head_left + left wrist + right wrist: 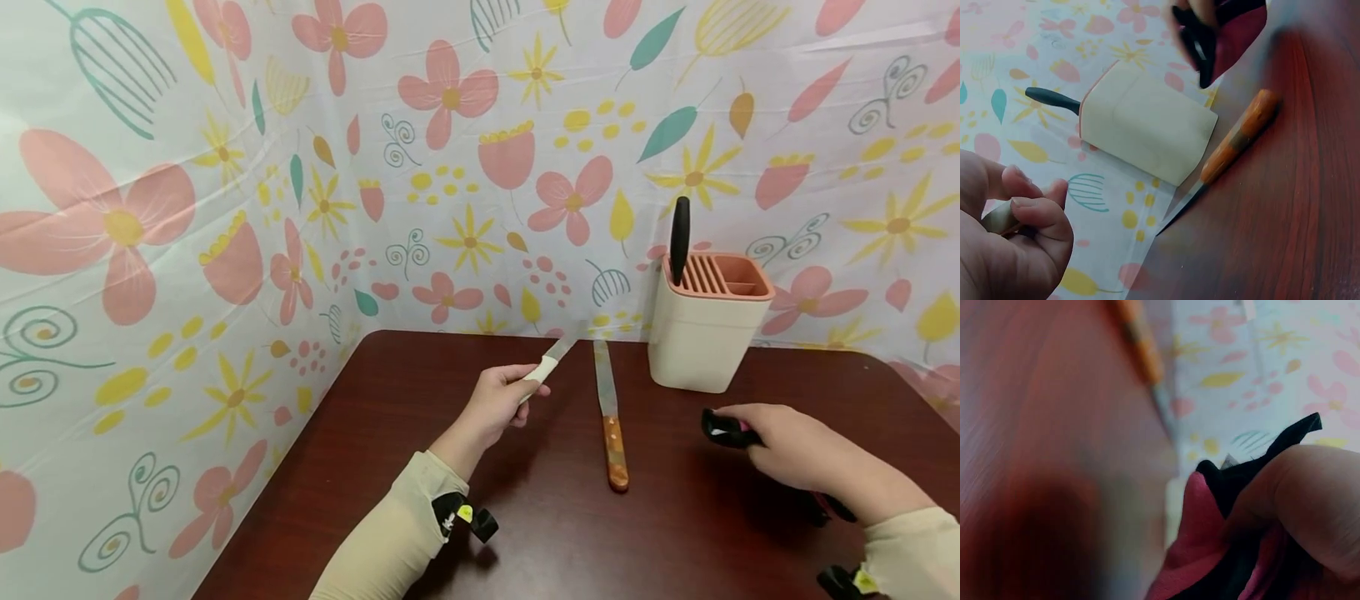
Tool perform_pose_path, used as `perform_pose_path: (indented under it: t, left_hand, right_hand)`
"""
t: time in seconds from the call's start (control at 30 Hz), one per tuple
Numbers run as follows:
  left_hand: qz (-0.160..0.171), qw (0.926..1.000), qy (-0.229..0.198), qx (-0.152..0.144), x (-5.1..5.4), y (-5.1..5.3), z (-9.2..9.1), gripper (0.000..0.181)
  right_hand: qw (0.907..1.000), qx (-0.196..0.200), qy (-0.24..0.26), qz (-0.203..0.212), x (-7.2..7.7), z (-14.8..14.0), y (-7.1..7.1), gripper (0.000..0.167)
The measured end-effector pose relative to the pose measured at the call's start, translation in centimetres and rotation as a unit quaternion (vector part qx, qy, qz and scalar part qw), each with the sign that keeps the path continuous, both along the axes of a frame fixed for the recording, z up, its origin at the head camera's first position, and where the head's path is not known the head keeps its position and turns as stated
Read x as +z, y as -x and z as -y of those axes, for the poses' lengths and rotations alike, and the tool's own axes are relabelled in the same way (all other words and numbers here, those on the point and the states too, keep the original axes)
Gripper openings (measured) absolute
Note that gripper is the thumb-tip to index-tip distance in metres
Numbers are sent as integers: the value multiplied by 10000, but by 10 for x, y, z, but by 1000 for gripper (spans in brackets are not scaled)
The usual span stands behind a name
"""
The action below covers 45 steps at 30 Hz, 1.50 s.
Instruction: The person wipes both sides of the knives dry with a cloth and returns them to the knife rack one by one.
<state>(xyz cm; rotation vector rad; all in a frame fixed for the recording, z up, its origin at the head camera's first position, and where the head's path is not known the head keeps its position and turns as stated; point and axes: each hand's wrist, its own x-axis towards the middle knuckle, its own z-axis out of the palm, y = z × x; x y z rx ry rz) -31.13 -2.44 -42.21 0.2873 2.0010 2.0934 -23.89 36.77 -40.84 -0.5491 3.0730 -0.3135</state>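
Note:
My left hand [495, 402] grips a small knife by its white handle [540, 372], the blade pointing forward and away. In the left wrist view only the handle's end [999, 219] shows among the curled fingers. My right hand [797, 446] holds a soft black-and-pink fabric item [1191, 550] above the right side of the table; its exact kind cannot be made out. Between the hands, a long knife with an orange-brown wooden handle [615, 457] lies on the table, its blade toward the wall.
A cream knife holder [693, 346] with a salmon slotted top stands near the table's back edge. A black-handled utensil [680, 237] sticks up from its left slot. Floral sheeting [480, 242] hangs behind and left of the dark red-brown table [555, 542].

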Motion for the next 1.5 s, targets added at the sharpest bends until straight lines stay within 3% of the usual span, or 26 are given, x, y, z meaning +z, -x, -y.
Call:
perform_pose_path:
  t: [0.13,0.3,0.43,0.63,0.83,1.03,1.17,1.33,1.5]
  left_hand:
    - [-144,9997,141,154,0,-1,0,26]
    - [-231,9993,10,283,-1,0,-3,18]
    - [-365,9987,-99,331,-1,1,-4,18]
    - [-480,9979,-209,375,5,1,-2,22]
    - [-443,9974,-407,403,13,-2,0,26]
    - [-420,9979,-433,250,17,-5,1,29]
    - [-522,9973,-393,349,19,-7,3,30]
    - [-1147,9915,-219,567,20,-9,5,23]
    - [-2072,9761,-107,651,25,-9,5,19]
  right_hand:
    - [9994,-168,-308,77,-16,-13,-1,53]
    - [9985,-167,-428,-282,-36,-14,-12,59]
    - [9984,-139,-425,-351,-44,-10,-20,66]
    - [9988,-86,-415,-264,-43,-8,-23,72]
    - [9994,3,-337,-124,-39,-11,-18,73]
    - [9995,48,-300,8,-36,-11,-15,77]
    - [9996,112,-243,85,-32,-10,-15,83]
    - [9997,221,-95,-73,-23,-10,-16,87]
    - [9974,218,46,-689,5,-18,-12,79]
